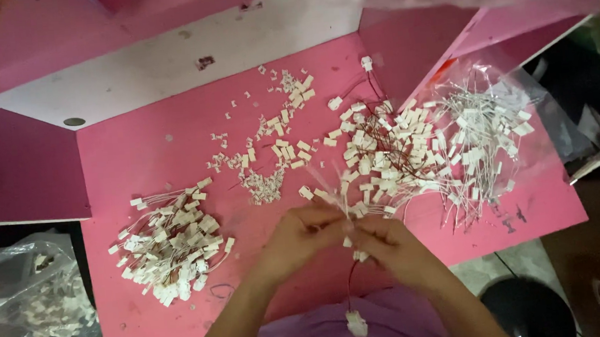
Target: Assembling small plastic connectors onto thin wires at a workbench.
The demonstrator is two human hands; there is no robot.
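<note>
My left hand (299, 236) and my right hand (388, 245) meet near the front edge of a pink table (144, 148). Together they pinch a thin wired piece with small white plastic connectors (347, 241). A dark red wire hangs down from my fingers to a white connector (356, 323) over my purple shirt. White wire ends stick up from my left fingers toward the middle pile.
A heap of white wired connectors (172, 248) lies at the left. A bigger heap with red wires (383, 152) lies beyond my hands. A clear bag of white wired parts (484, 138) is at the right. Loose small white clips (274, 146) are scattered mid-table. A plastic bag (31, 296) sits lower left.
</note>
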